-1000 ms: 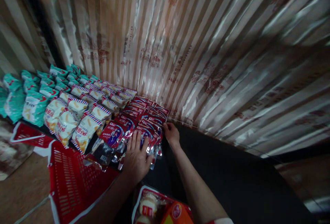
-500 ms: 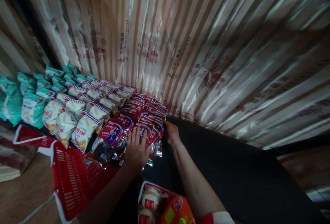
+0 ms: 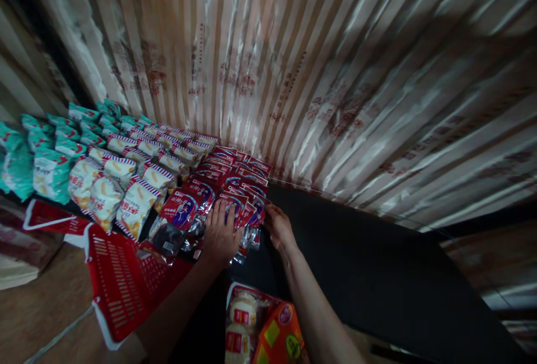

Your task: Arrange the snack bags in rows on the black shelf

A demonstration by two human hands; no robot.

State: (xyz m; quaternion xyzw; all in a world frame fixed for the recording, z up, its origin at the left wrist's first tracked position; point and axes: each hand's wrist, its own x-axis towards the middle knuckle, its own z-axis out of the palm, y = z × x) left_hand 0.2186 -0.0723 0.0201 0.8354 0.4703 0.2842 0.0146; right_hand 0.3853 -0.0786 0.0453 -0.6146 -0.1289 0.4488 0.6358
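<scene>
Rows of red and blue snack packets (image 3: 235,176) lie on a black shelf (image 3: 356,258). My left hand (image 3: 220,235) lies flat, fingers stretched out, on the nearest red packets (image 3: 237,210). My right hand (image 3: 279,227) touches the right edge of the same row, fingers curled against the packets. White packets with striped edges (image 3: 134,207) and teal packets (image 3: 50,171) continue the rows to the left.
A red plastic basket (image 3: 121,291) stands at the lower left below the shelf edge. An orange packet (image 3: 279,336) and a packet of round white buns (image 3: 241,319) sit near my body at the bottom. A striped shiny curtain (image 3: 314,73) hangs behind the shelf.
My right hand has drawn back from the far end of the red row toward the near end. My left hand stays on the front packets. The view has tipped slightly downward.
</scene>
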